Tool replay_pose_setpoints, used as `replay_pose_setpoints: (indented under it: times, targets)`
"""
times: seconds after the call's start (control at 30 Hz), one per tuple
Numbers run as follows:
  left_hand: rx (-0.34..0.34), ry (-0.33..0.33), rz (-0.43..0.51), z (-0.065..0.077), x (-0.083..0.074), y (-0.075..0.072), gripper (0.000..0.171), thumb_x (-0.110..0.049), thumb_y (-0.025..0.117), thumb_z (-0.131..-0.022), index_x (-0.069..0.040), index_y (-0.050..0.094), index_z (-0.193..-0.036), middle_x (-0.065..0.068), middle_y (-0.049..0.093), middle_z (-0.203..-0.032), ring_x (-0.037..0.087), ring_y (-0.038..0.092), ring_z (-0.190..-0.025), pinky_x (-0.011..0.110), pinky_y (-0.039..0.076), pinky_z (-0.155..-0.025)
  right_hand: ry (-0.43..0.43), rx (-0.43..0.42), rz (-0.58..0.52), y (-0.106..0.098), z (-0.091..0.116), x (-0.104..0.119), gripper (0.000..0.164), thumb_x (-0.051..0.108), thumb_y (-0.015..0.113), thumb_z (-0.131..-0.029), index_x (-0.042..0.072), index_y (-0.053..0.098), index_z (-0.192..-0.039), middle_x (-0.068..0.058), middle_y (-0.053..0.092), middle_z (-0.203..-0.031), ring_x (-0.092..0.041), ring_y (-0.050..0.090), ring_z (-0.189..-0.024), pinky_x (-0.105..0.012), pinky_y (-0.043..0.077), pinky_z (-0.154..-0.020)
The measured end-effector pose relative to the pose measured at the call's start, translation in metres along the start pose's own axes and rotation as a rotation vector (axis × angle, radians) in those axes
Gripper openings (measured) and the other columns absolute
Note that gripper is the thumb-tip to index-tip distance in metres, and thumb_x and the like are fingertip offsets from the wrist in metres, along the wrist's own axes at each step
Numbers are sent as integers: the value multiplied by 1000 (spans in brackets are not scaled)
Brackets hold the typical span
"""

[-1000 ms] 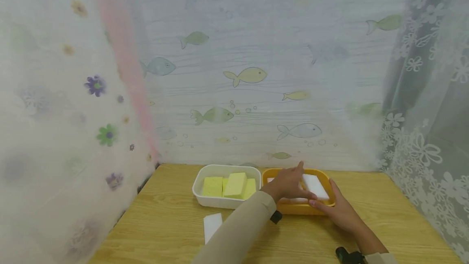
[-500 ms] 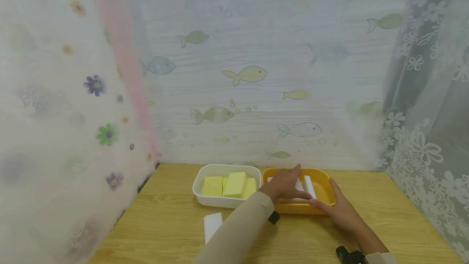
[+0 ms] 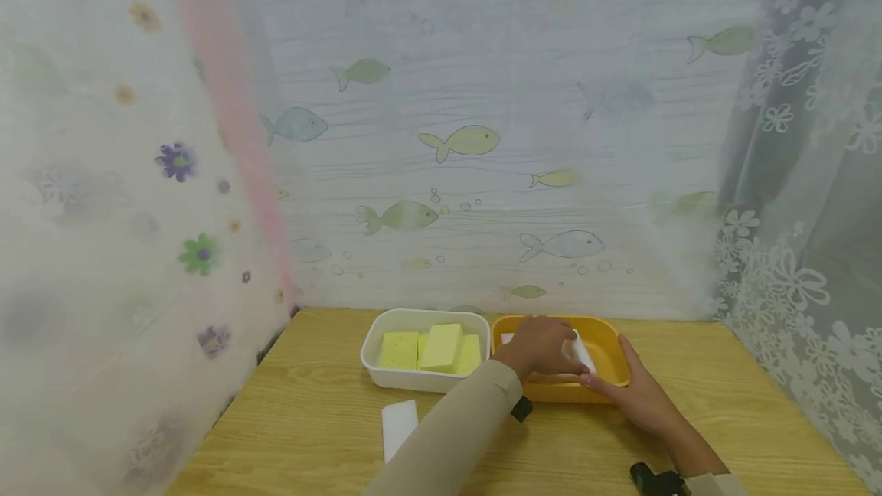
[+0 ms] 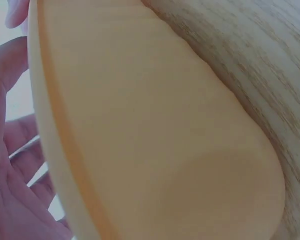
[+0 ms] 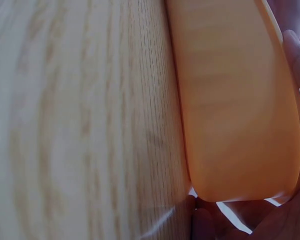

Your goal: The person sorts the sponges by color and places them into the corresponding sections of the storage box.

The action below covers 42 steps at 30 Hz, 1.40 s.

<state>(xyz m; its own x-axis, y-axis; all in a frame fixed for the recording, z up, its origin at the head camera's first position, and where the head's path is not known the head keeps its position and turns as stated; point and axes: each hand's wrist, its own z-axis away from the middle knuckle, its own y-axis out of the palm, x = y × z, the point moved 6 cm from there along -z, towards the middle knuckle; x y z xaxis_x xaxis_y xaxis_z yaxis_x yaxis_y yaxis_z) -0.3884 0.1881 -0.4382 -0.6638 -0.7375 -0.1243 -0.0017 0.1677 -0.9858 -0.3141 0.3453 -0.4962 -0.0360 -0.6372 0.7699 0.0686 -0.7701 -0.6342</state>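
In the head view, my left hand (image 3: 544,344) reaches into an orange container (image 3: 613,358), its fingers and thumb curled at a white sponge (image 3: 582,350) standing on its narrow side. Other white sponges lie partly hidden beneath that hand. My right hand (image 3: 644,393) grips the container's right end, thumb on the front rim, fingers around the side. Both wrist views mainly show the container's outer wall (image 4: 139,110); the left fingers (image 4: 27,162) appear beyond its rim, and the right hand wraps its end (image 5: 270,220).
A white container (image 3: 406,381) with several yellow sponges (image 3: 442,347) stands directly left of the orange one. A single white sponge (image 3: 398,427) lies on the wooden table (image 3: 310,404) in front. Patterned curtains enclose the back and sides.
The white sponge that lay slanted at the right of the orange container has come leftward and upright against the others. My left fingers have curled in more; the right hand stays put.
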Motion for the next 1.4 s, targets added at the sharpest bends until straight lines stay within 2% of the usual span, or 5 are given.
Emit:
replay_pose_setpoints:
  times: [0.17, 0.43, 0.9, 1.17, 1.4]
  targets:
    - [-17, -42, -58, 0, 4, -1, 54, -79, 73, -77, -30, 77, -99, -20, 70, -83, 4, 62, -82, 40, 46, -104, 0, -1, 5, 0, 1, 2, 121, 65, 63, -95, 21, -28, -161, -32, -5, -169, -62, 9, -150, -81, 21, -111]
    - [10, -72, -74, 3, 6, 2, 49, -81, 72, -76, -34, 77, -87, -22, 66, -75, 1, 63, -83, 50, 37, -118, 0, -9, 5, -1, 0, 0, 122, 65, 64, -94, 18, -26, -162, -33, -3, -169, -62, 11, -150, -80, 22, -112]
    - [65, -75, -64, 11, 16, 12, 70, -89, 52, -83, -44, 67, -135, -24, 67, -132, 7, 58, -132, 68, 14, -124, -17, -14, 22, 1, -2, 2, 120, 65, 63, -95, 19, -25, -163, -32, -4, -169, -62, 11, -150, -80, 24, -111]
    - [141, -43, -109, 15, 27, 8, 59, -78, 61, -87, -44, 67, -135, -26, 64, -135, 4, 57, -132, 64, 19, -125, 2, -11, 26, 0, -2, 2, 120, 65, 63, -95, 19, -24, -163, -32, -5, -169, -62, 12, -150, -80, 25, -111]
    - [200, 37, -113, 24, 34, 4, 53, -72, 40, -101, -47, 59, -144, -22, 52, -152, 5, 45, -145, 61, 19, -125, 23, -5, 30, 0, -3, -1, 121, 67, 63, -95, 17, -25, -162, -33, -5, -169, -63, 14, -148, -80, 27, -110]
